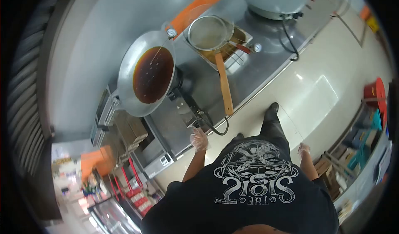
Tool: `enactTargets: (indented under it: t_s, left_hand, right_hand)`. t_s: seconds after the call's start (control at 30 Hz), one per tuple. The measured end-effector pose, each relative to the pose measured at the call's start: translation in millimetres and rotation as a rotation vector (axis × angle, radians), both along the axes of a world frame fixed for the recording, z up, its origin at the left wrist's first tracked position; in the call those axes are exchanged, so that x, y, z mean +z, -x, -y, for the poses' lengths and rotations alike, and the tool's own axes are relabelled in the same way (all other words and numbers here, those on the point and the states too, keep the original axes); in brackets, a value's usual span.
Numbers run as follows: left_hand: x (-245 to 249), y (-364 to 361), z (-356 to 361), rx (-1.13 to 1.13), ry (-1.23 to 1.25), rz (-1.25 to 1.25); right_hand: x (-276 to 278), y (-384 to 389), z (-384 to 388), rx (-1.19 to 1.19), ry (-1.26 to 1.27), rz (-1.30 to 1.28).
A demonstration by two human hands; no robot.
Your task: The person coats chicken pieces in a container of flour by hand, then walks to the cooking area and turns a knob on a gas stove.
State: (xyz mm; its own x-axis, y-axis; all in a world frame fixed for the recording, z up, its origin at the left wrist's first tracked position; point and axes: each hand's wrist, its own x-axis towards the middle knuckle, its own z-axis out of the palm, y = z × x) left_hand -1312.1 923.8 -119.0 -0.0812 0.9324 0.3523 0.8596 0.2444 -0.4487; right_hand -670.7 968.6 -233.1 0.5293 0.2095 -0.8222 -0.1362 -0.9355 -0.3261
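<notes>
A: Item one, the landmark?
B: Wok [126,82], metal, wide; holds dark reddish-brown liquid [153,75]. Dial thermometer [171,32] at its rim, probe in the liquid. It sits on the steel counter [198,84].
A: Item two?
B: Mesh strainer [209,32], round, wooden handle; right of the wok in view, over a rectangular pan [245,63] of brown liquid.
A: Further right of the wok?
B: Large round cooker [276,0], one, with black cord.
A: Nearer the wearer than the wok?
B: Control box [185,111], one, with black cable. Left hand [199,139], clear plastic glove, just beside it; fingers apart, loosely bent; contact with the box cannot be told.
A: Last entry?
B: Right hand [304,149], gloved alike, well apart from the wok, beside the wearer's body; whether its fingers are apart or together, cannot tell.
</notes>
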Motion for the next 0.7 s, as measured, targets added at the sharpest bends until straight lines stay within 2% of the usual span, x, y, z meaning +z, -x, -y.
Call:
enactTargets:
  t_s: [0.1,0.13,0.17,0.2,0.23,0.27,0.33,0.43,0.53,0.63,0.67,0.7]
  left_hand:
    - [-1.0,-28.0,-16.1,0.531,0.062,0.504]
    - [17.9,-34.5,-37.8,0.92,0.023,0.754]
    - [17.3,-33.2,-50.8,0.936,-0.048,0.7]
    - [10.9,-37.1,-52.5,0.962,-0.109,0.649]
    - [7.9,-42.8,-51.2,0.985,-0.165,0.599]
    - [30.3,-54.5,-68.6,1.103,-0.119,0.696]
    - [40.5,-66.0,-88.5,1.143,-0.195,0.713]
    - [26.4,-62.8,-79.4,1.133,-0.236,0.729]
    - [20.5,-60.8,-78.8,1.12,-0.266,0.793]
    - [-6.2,-58.0,-72.0,1.164,-0.583,1.027]
    - [-13.5,-48.3,-65.5,1.175,-0.553,1.041]
    - [0.2,-56.2,-73.1,1.206,-0.499,1.005]
  right_hand:
    - [1.2,-18.3,-94.0,0.223,0.039,-0.098]
    - [2.8,-19.3,-130.4,0.277,0.041,-0.147]
    - [7.1,-27.4,-166.1,0.291,0.01,-0.295]
    - [6.8,-27.1,-201.5,0.472,-0.018,-0.108]
    - [2.6,-32.8,-238.6,0.558,-0.027,-0.083]
    - [4.3,-36.6,-274.5,0.537,-0.07,-0.148]
    - [0.2,-42.8,-345.0,0.614,-0.075,-0.136]
    - [31.6,-27.0,-421.1,0.668,-0.135,-0.103]
    - [57.0,-8.4,-454.6,0.689,-0.15,-0.118]
    - [56.5,-6.4,-465.8,0.695,-0.142,-0.136]
    - [55.7,-6.8,-464.8,0.7,-0.131,-0.144]
    - [56.4,-10.1,-459.1,0.705,-0.11,-0.15]
